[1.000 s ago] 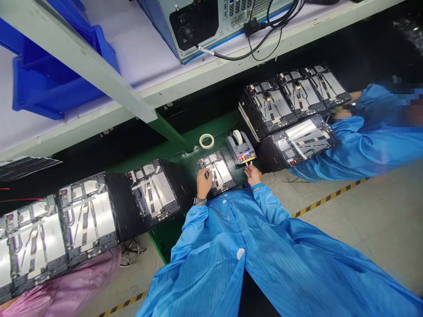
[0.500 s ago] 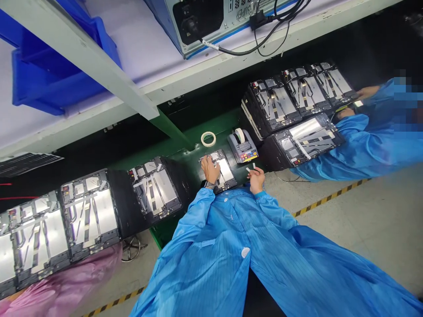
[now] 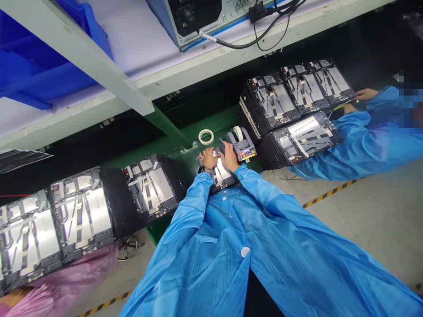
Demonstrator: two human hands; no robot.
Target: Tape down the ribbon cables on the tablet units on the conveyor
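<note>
Moved: Right hand [image 3: 229, 157] swung in from the front of the tape dispenser [image 3: 241, 147] and landed right beside the left hand [image 3: 209, 157], the pair now bunched over the chassis's top end!

Left hand: Fingers [image 3: 206, 155] curled down on the upper corner, partly closed, a watch [image 3: 204, 170] on the wrist; whether they had hold of anything, I couldn't tell.

Right hand: Bent in close, fingers half closed on the same end, and a thin pale sliver [image 3: 220, 140] poked out just past them; too small to say if it was gripped.

Chassis: There it was, an open electronics chassis [image 3: 222, 175], dark frame, bright silver plate, flat on the green conveyor belt [image 3: 211, 121] under both hands, its near edge tucked by a blue sleeve [image 3: 211, 187].

Beside it: A masking tape roll [image 3: 206, 136] lay flat just past the hands, near the dispenser, which carried its own roll.

Line: More chassis sat on black pads, left [image 3: 148, 185] and right [image 3: 272, 99].

Co-worker: Blue-sleeved hand [image 3: 365, 94] worked at the far right chassis [image 3: 332, 79].
</note>
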